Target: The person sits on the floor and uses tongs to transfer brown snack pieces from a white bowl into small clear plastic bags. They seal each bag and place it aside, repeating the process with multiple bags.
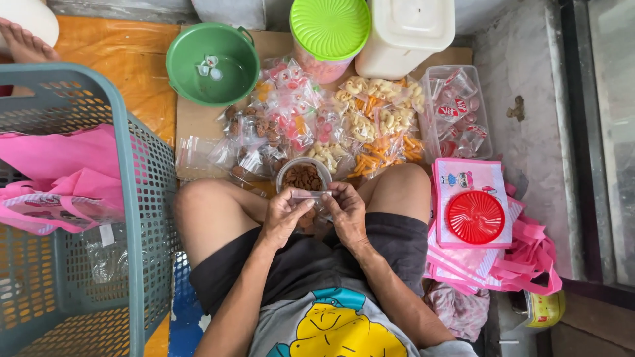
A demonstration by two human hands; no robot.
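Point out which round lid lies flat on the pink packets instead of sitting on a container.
The small red lid, lying on the pink packets at the person's right. The larger green lid instead caps a clear jar at the top.

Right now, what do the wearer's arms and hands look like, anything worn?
Both forearms are bare, no sleeves in view. Left hand and right hand wear no gloves; no rings, watch or bands visible. Fingers are partly curled, so small details could be hidden.
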